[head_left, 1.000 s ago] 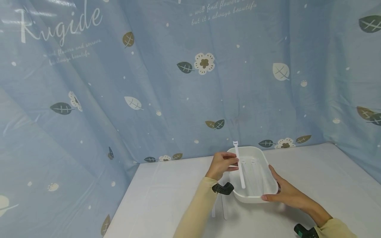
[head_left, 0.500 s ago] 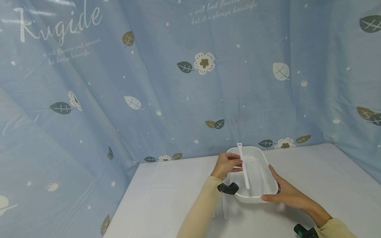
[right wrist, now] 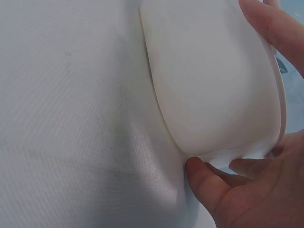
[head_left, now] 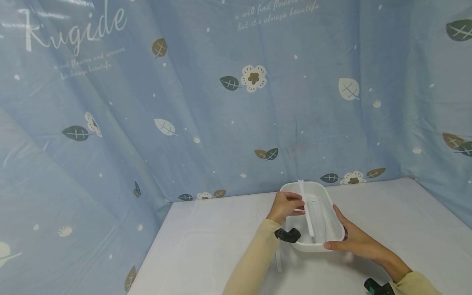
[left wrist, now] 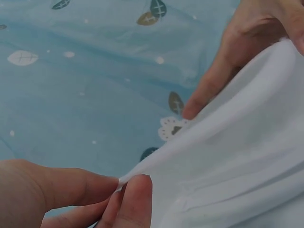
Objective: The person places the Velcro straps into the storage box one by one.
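Observation:
My left hand (head_left: 285,207) pinches a white hook-and-loop cable tie (head_left: 309,221) between thumb and fingers, partway along its length. The tie has a slotted head at its far end and slants over the white plastic basin (head_left: 313,247). More pale ties (head_left: 319,223) lie inside the basin. In the left wrist view the fingertips of my left hand (left wrist: 76,197) stand at a thin white edge. My right hand (head_left: 355,239) grips the basin's right side, thumb at the near corner. In the right wrist view my right hand's fingers (right wrist: 213,183) curl under the basin wall (right wrist: 213,85).
To the left of the basin, another white tie (head_left: 278,262) lies on the white table (head_left: 206,246), partly hidden by my left sleeve. A small slotted tie head (head_left: 260,216) shows beyond that sleeve. A blue printed curtain (head_left: 221,123) hangs behind the table.
My left hand has moved right and slightly toward me with the cable tie, which now reaches farther across the basin. The right hand and the basin have stayed put.

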Tool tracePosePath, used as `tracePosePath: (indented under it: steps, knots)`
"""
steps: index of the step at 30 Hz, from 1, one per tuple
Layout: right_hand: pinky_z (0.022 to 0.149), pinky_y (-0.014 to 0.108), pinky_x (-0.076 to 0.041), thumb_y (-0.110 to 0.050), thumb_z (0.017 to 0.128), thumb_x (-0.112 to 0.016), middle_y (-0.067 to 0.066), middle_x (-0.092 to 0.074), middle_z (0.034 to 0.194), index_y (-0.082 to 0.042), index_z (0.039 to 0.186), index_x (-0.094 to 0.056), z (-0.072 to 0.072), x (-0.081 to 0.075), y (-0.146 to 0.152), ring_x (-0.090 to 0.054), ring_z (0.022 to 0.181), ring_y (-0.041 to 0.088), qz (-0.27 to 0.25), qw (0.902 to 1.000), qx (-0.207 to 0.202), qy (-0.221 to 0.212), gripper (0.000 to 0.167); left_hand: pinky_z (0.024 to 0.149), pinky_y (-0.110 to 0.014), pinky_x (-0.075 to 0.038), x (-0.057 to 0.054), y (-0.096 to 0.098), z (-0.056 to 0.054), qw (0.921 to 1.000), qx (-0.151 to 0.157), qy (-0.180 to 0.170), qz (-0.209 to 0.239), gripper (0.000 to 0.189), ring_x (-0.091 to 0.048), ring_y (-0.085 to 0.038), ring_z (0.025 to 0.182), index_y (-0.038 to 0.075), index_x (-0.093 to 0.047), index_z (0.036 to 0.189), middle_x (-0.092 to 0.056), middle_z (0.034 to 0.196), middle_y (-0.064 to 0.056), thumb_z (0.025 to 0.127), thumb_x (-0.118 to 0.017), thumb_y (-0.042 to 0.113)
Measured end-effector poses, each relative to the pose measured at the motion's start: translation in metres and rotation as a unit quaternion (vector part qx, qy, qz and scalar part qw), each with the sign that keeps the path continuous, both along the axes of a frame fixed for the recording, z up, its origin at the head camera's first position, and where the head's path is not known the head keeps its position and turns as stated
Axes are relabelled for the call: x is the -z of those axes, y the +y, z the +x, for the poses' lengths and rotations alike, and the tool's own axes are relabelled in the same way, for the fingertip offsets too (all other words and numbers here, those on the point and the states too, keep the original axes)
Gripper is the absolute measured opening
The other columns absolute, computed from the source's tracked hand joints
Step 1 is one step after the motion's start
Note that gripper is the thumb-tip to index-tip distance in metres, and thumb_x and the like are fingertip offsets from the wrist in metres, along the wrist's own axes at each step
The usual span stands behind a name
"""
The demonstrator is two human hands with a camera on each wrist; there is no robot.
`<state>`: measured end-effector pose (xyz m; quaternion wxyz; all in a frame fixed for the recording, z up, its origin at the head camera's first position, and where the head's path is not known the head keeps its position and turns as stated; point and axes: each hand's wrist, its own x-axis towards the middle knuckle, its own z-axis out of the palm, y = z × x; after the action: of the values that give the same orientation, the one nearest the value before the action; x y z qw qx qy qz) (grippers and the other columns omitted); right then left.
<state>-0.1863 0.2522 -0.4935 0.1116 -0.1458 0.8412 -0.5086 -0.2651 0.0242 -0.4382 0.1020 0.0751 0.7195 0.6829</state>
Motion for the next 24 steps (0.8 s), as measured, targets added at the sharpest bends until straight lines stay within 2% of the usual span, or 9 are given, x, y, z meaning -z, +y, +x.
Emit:
tracePosePath:
  steps: [9, 24]
  knots:
    - [0.094, 0.05, -0.056, -0.025, 0.091, -0.078, 0.042, -0.014, 0.162, -0.004, 0.162, 0.02, 0.0, 0.001, 0.0, -0.053, 0.134, 0.052, -0.01, 0.9999, -0.003, -0.012, 0.123, 0.072, -0.033, -0.066, 0.013, 0.009, -0.003, 0.9996, -0.015, -0.024, -0.001, 0.014, -0.074, -0.016, 0.075, -0.007, -0.071, 0.103, -0.073, 0.089, -0.011, 0.089, -0.07, -0.007]
    - [0.094, 0.049, -0.056, -0.026, 0.091, -0.078, 0.042, -0.014, 0.162, -0.004, 0.162, 0.02, 0.001, 0.0, 0.0, -0.053, 0.133, 0.052, -0.001, 1.0, 0.003, -0.004, 0.123, 0.07, -0.034, -0.066, 0.016, 0.017, 0.0, 0.9988, -0.026, -0.036, -0.019, 0.013, -0.076, -0.023, 0.077, -0.008, -0.07, 0.1, -0.071, 0.086, -0.013, 0.087, -0.07, -0.01]
